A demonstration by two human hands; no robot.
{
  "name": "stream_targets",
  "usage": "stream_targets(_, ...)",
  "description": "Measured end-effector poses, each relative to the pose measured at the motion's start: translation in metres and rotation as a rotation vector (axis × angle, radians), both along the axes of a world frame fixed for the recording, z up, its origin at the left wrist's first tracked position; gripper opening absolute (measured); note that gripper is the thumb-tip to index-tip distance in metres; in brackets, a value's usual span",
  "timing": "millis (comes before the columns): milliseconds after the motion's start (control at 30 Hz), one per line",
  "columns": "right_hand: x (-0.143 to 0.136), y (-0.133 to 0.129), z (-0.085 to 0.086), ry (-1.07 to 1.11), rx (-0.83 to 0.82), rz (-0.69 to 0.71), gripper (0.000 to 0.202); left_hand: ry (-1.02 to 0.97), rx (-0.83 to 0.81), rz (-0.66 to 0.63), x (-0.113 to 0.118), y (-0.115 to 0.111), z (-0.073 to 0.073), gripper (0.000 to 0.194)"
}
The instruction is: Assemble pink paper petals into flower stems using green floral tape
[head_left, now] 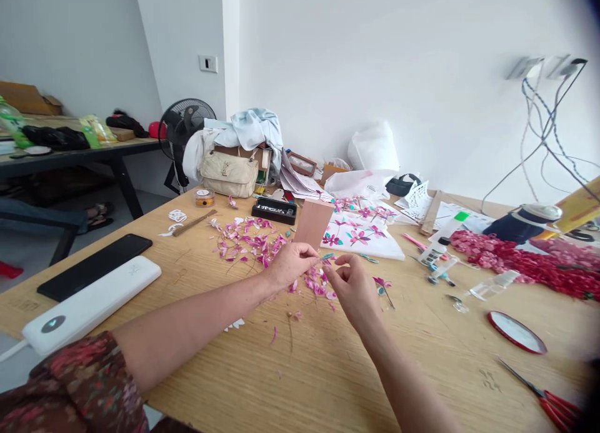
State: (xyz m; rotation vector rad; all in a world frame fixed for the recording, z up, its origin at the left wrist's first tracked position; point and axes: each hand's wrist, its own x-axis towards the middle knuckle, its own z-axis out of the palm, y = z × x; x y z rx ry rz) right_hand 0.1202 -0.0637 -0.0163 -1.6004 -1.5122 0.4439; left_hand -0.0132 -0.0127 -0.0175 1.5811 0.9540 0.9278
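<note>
My left hand (293, 264) is closed in a pinch above the middle of the table. Close by on its right, my right hand (354, 288) also pinches with thumb and index finger. What sits between the fingertips is too small to make out. A small teal leaf (328, 256) shows just beyond them; whether it is held or lies on the table I cannot tell. Loose pink petals (250, 240) are scattered around and beneath my hands. Behind them stands a brown card (313, 222), beside a white sheet (389, 247) bearing finished-looking pink flowers (359, 237) with teal leaves.
On the left lie a white power bank (94, 302) and a black phone (96, 265). At right are red-handled scissors (539, 392), a red-rimmed round dish (515, 332), small bottles (434, 252) and pink-red floral strands (506, 258). A beige handbag (229, 172) stands at the back.
</note>
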Motion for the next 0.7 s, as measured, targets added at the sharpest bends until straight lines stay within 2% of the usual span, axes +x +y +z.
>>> stream_targets(133,-0.003,-0.008,0.011,-0.377,0.035,0.085,0.016,0.161,0.218,0.016,-0.003,0.01,-0.001,0.01)
stream_targets(233,0.003,-0.005,0.027,-0.489,0.036,0.242,0.019,0.273,0.349,-0.098,-0.007,0.011,0.004,0.011)
stream_targets(300,0.013,0.003,0.038,-0.458,0.02,0.352,0.02,0.264,0.357,-0.26,-0.009,0.008,0.01,0.009)
stream_targets(367,0.023,0.013,0.044,-0.313,-0.039,0.455,0.02,0.188,0.26,-0.409,-0.012,0.003,0.017,0.007)
stream_targets(400,0.027,0.016,0.044,-0.207,-0.075,0.493,0.019,0.134,0.18,-0.442,-0.013,0.0,0.02,0.007)
stream_targets(467,0.029,0.019,0.037,0.005,-0.122,0.527,0.019,0.012,0.032,-0.402,-0.014,-0.005,0.026,0.011)
stream_targets(533,0.023,0.015,0.025,0.115,-0.096,0.498,0.02,-0.091,-0.03,-0.282,-0.013,-0.007,0.027,0.014)
stream_targets(633,0.007,-0.001,0.018,-0.033,0.0,0.397,0.021,-0.095,0.032,-0.102,-0.01,-0.004,0.024,0.012)
stream_targets(700,0.002,-0.008,0.026,-0.248,0.05,0.353,0.022,0.013,0.154,-0.038,-0.007,0.0,0.022,0.007)
